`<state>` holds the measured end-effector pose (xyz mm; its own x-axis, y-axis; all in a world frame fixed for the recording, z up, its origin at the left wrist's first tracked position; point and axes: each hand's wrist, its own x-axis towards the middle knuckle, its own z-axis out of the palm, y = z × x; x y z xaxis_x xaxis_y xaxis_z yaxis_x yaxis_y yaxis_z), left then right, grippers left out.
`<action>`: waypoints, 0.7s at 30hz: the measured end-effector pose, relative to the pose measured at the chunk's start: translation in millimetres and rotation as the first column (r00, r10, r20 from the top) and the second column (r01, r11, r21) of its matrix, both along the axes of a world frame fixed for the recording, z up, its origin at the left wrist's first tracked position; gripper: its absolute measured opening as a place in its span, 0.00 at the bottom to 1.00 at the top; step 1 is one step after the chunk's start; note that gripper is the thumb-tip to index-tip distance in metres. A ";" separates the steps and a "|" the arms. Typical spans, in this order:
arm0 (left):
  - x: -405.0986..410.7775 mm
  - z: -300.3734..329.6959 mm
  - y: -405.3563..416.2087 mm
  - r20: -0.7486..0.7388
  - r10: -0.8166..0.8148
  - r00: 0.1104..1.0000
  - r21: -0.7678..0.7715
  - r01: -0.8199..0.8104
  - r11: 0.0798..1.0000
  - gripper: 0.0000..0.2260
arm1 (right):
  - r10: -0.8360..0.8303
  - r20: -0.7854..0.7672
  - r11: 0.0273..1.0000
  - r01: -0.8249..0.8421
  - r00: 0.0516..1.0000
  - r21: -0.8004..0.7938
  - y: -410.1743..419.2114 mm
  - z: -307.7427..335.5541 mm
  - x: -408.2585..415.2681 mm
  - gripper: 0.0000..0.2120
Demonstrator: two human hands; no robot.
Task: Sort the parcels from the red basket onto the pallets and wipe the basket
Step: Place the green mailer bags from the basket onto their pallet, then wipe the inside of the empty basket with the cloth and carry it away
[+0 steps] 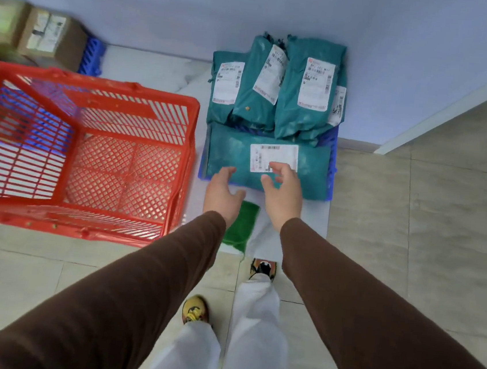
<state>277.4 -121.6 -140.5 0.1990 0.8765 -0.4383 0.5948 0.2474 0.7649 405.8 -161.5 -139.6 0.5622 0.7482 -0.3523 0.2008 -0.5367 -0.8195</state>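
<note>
Centre frame, both hands hover with fingers spread over the teal parcel (268,163) on the blue pallet (332,163).
Left hand (223,192) and right hand (283,193) hold nothing; soft, slick bag, likely light, so grip its edges. Red basket (89,150) at left looks empty.
</note>
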 end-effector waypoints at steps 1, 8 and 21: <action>-12.5 -7.8 -8.8 -0.037 -0.014 0.999 -0.017 0.014 1.000 0.25 | 0.023 -0.011 0.999 -0.023 1.000 -0.024 -8.9 -8.6 -9.4 0.16; -64.4 -72.6 -29.8 -0.188 -0.049 0.981 -0.094 0.031 0.995 0.29 | 0.234 0.048 0.959 -0.223 0.971 -0.174 -42.9 -71.0 -49.9 0.23; -47.1 -149.8 -27.6 -0.064 0.148 0.987 -0.288 -0.160 0.944 0.15 | 0.301 0.075 0.919 -0.268 0.951 -0.288 -45.3 -168.4 -70.1 0.27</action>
<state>230.3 -149.2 -290.3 0.0481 0.7281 -0.6838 0.5607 0.5468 0.6217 335.7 -206.7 -307.9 0.3886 0.7677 -0.5096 0.4626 -0.6409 -0.6126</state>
